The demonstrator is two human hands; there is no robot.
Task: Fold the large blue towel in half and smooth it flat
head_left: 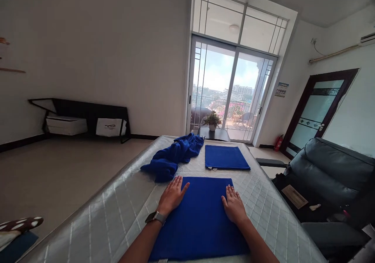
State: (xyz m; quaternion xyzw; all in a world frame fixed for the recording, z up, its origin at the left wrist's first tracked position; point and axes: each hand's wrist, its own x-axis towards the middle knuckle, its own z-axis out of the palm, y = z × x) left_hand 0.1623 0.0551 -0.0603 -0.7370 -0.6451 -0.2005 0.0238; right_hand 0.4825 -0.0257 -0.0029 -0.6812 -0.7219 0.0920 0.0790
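Note:
A flat blue cloth (202,220) lies squared out on the quilted silver-grey bed surface (117,204). On its upper left edge rests my left hand (172,194), palm down with the fingers out and a watch on the wrist. My right hand (233,205) lies palm down on the cloth's upper right edge, fingers extended and thumb apart. Beyond it is a second blue cloth (225,157), folded into a flat rectangle with a small tag at its near edge. A crumpled heap of blue cloth (177,153) sits beyond my left hand.
At the right stands a dark armchair (334,177) with a brown item on its seat. Past the bed's far end, a potted plant (213,120) stands on a small dark table before sliding glass doors. A low black rack (90,112) holds white boxes along the left wall.

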